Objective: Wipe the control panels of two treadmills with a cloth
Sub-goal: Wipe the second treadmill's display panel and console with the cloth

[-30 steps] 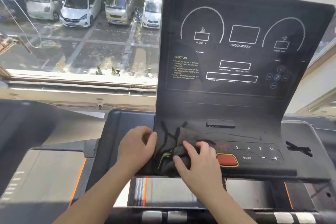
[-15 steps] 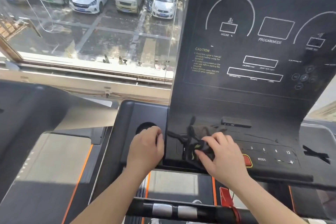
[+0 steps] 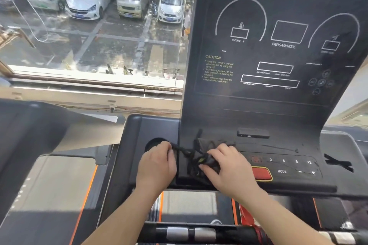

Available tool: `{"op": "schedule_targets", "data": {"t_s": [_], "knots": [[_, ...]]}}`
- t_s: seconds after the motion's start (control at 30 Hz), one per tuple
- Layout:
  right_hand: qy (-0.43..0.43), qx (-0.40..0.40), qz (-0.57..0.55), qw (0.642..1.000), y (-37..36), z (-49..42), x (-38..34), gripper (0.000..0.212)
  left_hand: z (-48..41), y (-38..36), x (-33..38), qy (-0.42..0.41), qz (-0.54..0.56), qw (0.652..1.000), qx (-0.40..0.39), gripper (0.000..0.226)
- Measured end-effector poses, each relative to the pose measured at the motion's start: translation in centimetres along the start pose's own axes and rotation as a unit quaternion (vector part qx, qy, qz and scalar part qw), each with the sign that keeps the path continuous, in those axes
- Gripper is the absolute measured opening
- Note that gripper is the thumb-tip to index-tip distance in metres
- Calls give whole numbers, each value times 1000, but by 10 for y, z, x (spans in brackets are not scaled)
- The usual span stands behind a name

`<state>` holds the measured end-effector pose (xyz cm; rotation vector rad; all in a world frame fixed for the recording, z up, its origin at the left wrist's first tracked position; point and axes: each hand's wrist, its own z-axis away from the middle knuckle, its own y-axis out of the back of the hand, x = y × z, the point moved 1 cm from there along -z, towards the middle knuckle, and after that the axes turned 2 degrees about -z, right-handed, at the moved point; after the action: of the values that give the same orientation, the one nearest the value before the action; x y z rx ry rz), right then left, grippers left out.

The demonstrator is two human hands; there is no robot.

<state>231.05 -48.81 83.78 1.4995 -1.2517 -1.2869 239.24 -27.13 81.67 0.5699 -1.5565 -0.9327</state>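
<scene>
A black treadmill control panel (image 3: 278, 105) rises in front of me, with white dial outlines and yellow caution text. A dark cloth (image 3: 201, 155) with loose strings lies bunched on its lower left part. My right hand (image 3: 227, 169) grips the bunched cloth with curled fingers, just left of the red stop button (image 3: 262, 174). My left hand (image 3: 157, 165) sits at the panel's left edge, over a round cup holder (image 3: 153, 143), pinching a dark string of the cloth.
A second treadmill (image 3: 39, 145) stands to the left, its console dark and its belt grey with orange trim. A black handlebar with silver sensors (image 3: 191, 233) crosses below my arms. Behind the console is a window over parked cars.
The view has shifted left and down. My right hand gathered the cloth from flat into a bunch. My left hand moved left to the cup holder, drawing a string out.
</scene>
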Motion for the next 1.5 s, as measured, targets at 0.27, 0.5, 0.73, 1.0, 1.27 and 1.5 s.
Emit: {"op": "schedule_targets", "data": {"t_s": [0.27,0.5,0.73,1.0,1.27,1.5], "knots": [[-132,13,-52,990,9,7,16,53,0,2,5,9,-6,1000,-10,16],[11,-32,-60,998,7,14,-2,40,0,0,5,32,-11,999,-4,11],[43,-67,-47,996,28,15,54,34,-3,-4,39,91,41,992,81,11],[-5,-86,-84,993,54,22,116,51,-1,-43,138,-23,91,991,91,19],[-88,-114,-67,987,86,52,201,49,1,-83,186,-56,89,992,76,19],[-65,-50,-30,996,79,58,193,38,27,-104,213,-96,27,995,20,12]]}}
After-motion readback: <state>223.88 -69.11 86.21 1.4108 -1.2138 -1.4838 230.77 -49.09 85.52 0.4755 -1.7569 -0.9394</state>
